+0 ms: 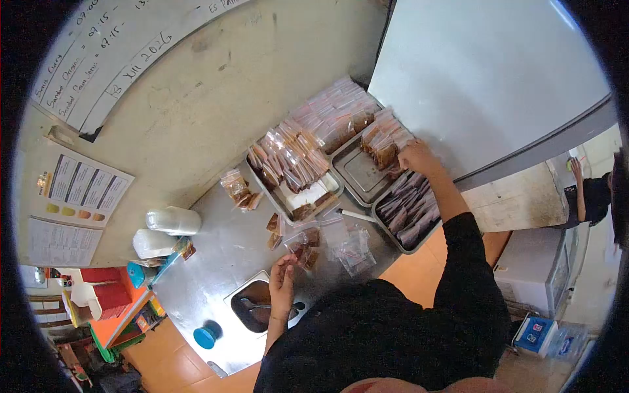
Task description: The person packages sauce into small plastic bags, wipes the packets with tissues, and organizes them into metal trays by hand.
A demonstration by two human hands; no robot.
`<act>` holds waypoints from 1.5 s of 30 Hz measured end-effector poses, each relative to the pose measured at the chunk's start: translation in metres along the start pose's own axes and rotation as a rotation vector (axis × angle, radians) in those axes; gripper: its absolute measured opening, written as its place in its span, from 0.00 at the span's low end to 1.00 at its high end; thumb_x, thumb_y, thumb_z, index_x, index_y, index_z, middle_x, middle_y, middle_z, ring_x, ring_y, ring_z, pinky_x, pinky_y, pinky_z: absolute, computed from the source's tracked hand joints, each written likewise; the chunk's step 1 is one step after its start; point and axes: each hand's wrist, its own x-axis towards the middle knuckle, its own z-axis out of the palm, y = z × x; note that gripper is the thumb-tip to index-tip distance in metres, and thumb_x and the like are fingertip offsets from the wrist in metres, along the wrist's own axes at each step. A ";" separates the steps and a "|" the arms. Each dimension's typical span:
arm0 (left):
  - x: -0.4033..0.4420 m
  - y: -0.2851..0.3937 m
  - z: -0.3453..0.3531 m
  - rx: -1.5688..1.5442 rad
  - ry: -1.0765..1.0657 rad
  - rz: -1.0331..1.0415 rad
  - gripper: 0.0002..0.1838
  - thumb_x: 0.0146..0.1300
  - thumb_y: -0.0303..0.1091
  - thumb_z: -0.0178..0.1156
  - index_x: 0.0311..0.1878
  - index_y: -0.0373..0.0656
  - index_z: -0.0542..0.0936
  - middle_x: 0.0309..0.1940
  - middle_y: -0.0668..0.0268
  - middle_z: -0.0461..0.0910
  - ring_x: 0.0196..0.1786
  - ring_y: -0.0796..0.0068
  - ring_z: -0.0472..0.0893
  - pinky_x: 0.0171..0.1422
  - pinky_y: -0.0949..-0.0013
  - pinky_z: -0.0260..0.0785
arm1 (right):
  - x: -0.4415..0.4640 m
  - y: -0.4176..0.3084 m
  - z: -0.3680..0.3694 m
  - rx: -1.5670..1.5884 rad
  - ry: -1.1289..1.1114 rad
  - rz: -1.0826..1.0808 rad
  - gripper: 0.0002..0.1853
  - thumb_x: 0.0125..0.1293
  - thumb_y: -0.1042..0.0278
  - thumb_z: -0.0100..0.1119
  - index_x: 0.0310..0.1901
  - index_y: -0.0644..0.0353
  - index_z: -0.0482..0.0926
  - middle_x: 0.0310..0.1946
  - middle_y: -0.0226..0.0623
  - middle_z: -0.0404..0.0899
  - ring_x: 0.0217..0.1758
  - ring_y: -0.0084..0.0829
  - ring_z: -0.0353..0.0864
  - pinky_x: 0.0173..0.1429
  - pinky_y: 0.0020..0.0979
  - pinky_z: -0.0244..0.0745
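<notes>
My left hand (282, 280) is over the steel table, its fingers bent together beside clear sachets of brown sauce (305, 247). Whether it grips one of them is hidden. Stretched out to the far right, my right hand (417, 158) has curled fingers at a row of filled sachets (385, 139) standing in a metal tray (354, 171). Its fingertips are partly hidden, so what they pinch does not show clearly. Flat clear bags (354, 252) lie right of the left hand. A white marker (357, 215) rests near the trays.
A tray of brown sachets (288, 157) stands by the wall, and a tray of dark sachets (409, 209) at the right. A steel pan with ladle (252, 301), a blue-lidded jar (206, 336) and plastic tubs (171, 221) are leftward. Another person (593, 196) is far right.
</notes>
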 end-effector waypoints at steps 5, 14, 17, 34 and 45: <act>0.002 -0.009 0.000 -0.025 0.029 -0.007 0.14 0.74 0.30 0.52 0.59 0.37 0.72 0.56 0.62 0.76 0.60 0.71 0.74 0.69 0.68 0.62 | 0.019 0.000 0.001 -0.052 0.051 0.023 0.00 0.49 0.64 0.63 0.25 0.45 0.82 0.36 0.29 0.78 0.52 0.34 0.74 0.56 0.42 0.65; 0.000 -0.014 -0.001 0.035 -0.027 0.057 0.14 0.74 0.30 0.51 0.59 0.37 0.72 0.57 0.61 0.76 0.62 0.71 0.73 0.69 0.68 0.61 | 0.051 -0.020 0.021 -0.081 0.370 0.130 0.06 0.58 0.63 0.62 0.34 0.53 0.83 0.33 0.35 0.80 0.44 0.40 0.79 0.52 0.44 0.71; -0.001 -0.013 0.000 0.002 0.009 0.004 0.14 0.74 0.30 0.52 0.59 0.37 0.72 0.57 0.61 0.76 0.61 0.71 0.74 0.69 0.68 0.62 | 0.042 -0.023 0.028 0.157 0.350 0.194 0.12 0.58 0.66 0.63 0.44 0.55 0.79 0.30 0.40 0.80 0.36 0.46 0.81 0.44 0.46 0.74; -0.002 -0.011 0.004 0.032 0.017 0.005 0.14 0.73 0.29 0.53 0.59 0.38 0.72 0.56 0.63 0.76 0.59 0.73 0.75 0.67 0.70 0.63 | -0.004 -0.043 0.046 0.133 0.390 0.322 0.18 0.59 0.54 0.65 0.27 0.63 0.77 0.24 0.47 0.77 0.33 0.51 0.80 0.40 0.47 0.75; -0.001 -0.021 -0.003 0.015 0.032 0.011 0.14 0.74 0.30 0.52 0.59 0.37 0.73 0.56 0.62 0.76 0.60 0.71 0.75 0.68 0.67 0.63 | 0.016 -0.031 0.063 0.432 0.362 0.110 0.11 0.56 0.64 0.68 0.36 0.60 0.79 0.28 0.45 0.82 0.35 0.49 0.83 0.41 0.42 0.77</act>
